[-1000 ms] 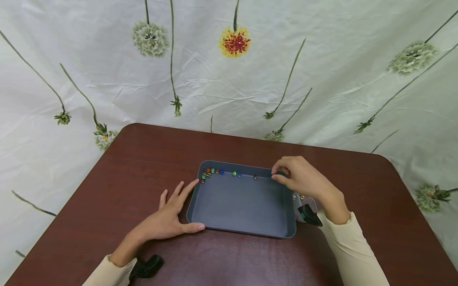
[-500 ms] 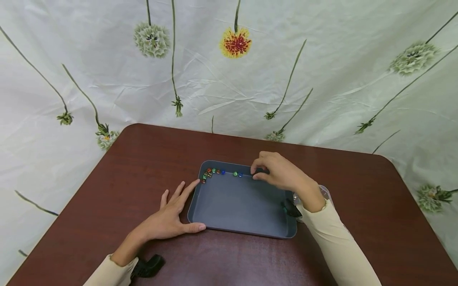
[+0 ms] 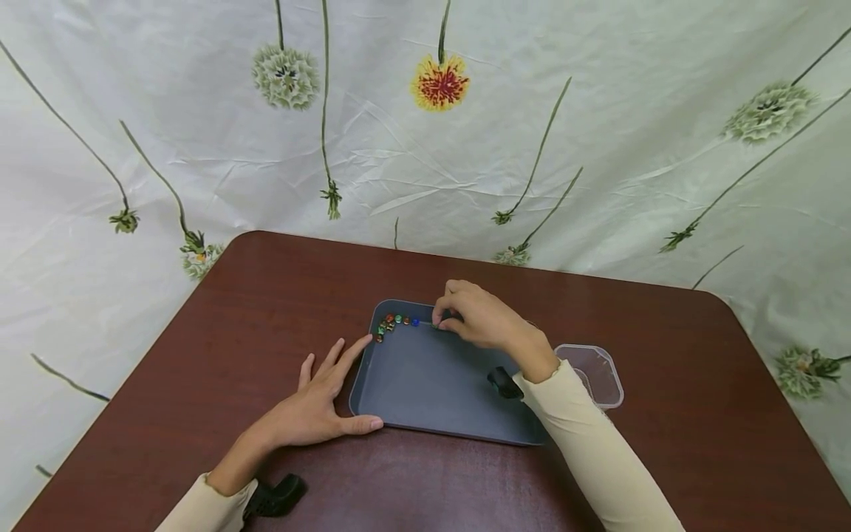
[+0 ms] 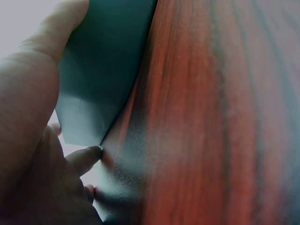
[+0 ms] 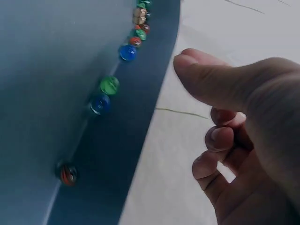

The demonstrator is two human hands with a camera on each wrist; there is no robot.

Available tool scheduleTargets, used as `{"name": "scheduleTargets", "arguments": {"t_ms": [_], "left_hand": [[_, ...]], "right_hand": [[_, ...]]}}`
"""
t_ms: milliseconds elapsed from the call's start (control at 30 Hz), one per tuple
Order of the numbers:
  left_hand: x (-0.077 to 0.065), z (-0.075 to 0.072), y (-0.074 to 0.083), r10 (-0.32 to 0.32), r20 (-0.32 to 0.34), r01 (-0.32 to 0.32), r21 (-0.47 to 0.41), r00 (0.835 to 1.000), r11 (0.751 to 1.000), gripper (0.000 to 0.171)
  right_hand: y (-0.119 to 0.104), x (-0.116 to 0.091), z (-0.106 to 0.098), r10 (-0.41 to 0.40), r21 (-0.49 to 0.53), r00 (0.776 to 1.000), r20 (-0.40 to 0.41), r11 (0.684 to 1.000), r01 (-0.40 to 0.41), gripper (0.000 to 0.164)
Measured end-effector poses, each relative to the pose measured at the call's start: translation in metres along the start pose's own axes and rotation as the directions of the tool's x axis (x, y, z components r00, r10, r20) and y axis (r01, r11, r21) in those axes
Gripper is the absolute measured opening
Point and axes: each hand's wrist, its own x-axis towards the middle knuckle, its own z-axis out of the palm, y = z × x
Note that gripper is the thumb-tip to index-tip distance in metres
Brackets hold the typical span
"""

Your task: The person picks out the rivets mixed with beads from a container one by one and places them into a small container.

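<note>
A grey rectangular tray (image 3: 439, 384) lies on the table. My left hand (image 3: 312, 406) is spread at its left side, index fingertip at the left rim and thumb at the near-left corner. In the left wrist view that thumb lies against the tray's side (image 4: 98, 70). My right hand (image 3: 488, 321) is over the far edge, thumb and index tips close together and the other fingers curled; I cannot tell whether a marble is between them. Several glass marbles (image 3: 399, 319) sit in the far-left corner. The right wrist view shows a green marble (image 5: 110, 85), a blue marble (image 5: 100, 104) and an orange-striped marble (image 5: 68, 173) along the wall.
A clear plastic container (image 3: 601, 377) stands right of the tray, partly behind the right forearm. The dark reddish-brown table (image 3: 299, 288) backs onto a white flowered cloth (image 3: 372, 148). Both wrists carry black devices (image 3: 275, 496).
My right hand has moved left along the tray's far edge, from near the far-right corner to the middle. It now covers the separate marbles seen earlier. The left hand stays put.
</note>
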Motion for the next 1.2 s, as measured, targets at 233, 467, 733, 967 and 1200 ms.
{"name": "scheduleTargets", "arguments": {"t_ms": [233,467,733,967,1200], "left_hand": [[-0.001,0.000,-0.001,0.012,-0.003,-0.012,0.005,1.000,1.000,0.106],[0.000,0.000,-0.001,0.012,0.008,-0.012,-0.012,1.000,1.000,0.106],[-0.001,0.000,-0.001,0.012,0.003,-0.012,-0.013,1.000,1.000,0.106],[-0.002,0.000,-0.001,0.006,0.009,-0.005,-0.026,1.000,1.000,0.104],[-0.001,-0.001,0.000,0.017,0.002,-0.017,-0.013,1.000,1.000,0.104]], "right_hand": [[-0.004,0.022,0.010,-0.021,0.011,1.000,-0.001,1.000,0.021,0.007],[-0.009,0.041,0.022,-0.031,-0.006,0.999,0.042,0.999,0.031,0.008],[-0.014,0.055,0.034,-0.042,-0.010,0.998,0.039,0.999,0.043,0.012],[-0.017,0.063,0.042,-0.040,-0.076,0.997,0.060,0.996,0.044,0.012],[-0.019,0.064,0.045,-0.078,-0.125,0.996,0.045,0.989,0.083,0.011]]}}
